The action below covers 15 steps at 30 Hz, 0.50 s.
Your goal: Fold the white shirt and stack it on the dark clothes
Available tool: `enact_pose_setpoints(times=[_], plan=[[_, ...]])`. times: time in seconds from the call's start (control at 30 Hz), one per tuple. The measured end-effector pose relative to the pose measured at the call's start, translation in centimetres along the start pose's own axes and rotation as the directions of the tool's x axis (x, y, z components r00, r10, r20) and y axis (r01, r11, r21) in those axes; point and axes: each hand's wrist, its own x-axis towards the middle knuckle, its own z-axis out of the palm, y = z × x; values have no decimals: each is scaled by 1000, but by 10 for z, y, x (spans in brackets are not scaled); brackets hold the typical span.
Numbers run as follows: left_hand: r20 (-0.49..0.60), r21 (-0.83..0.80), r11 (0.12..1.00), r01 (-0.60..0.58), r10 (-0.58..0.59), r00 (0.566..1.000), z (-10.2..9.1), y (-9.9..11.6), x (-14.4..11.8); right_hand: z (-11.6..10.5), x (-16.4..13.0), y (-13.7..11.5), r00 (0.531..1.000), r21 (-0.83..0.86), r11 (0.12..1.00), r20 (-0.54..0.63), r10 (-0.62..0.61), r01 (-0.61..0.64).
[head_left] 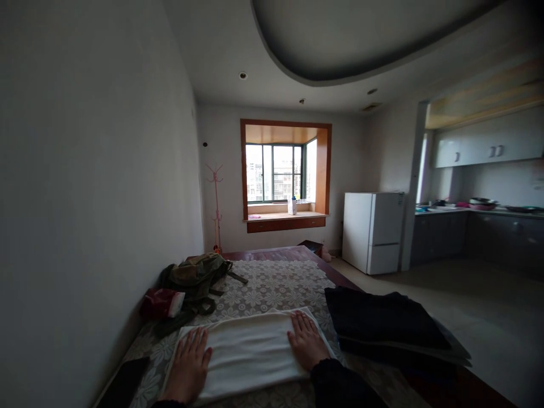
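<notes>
Left hand (189, 362) and right hand (305, 341), both spread flat, press a folded white towel (249, 354). The towel lies on the bed (276, 283), beside dark folded cloth (382, 323).

White folded towel (250, 354) on a bed cover (276, 286) of grey-beige with a pale flower lace pattern. Black stack of cloth (382, 326). Olive-green bag (193, 277), red pouch (159, 303). White fridge (372, 232), orange-brown window frame (325, 170), pink coat stand (216, 198).

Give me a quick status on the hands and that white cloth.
Left hand and right hand flat, open, pressing the ends of the folded white cloth. Cloth lies on the floral patterned bedspread. Stack of dark folded fabric close beside right hand.
</notes>
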Motion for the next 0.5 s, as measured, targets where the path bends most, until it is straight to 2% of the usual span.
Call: enact_pose_setpoints(times=[0.27, 0.5], plan=[[36, -94, 995, -28, 32, 999, -4, 2, 0, -1, 2, 7, 998, 47, 997, 13, -64, 63], [60, -37, 999, -36, 38, 997, -1, 4, 6, -1, 4, 8, 997, 111, 992, 36, -68, 63]])
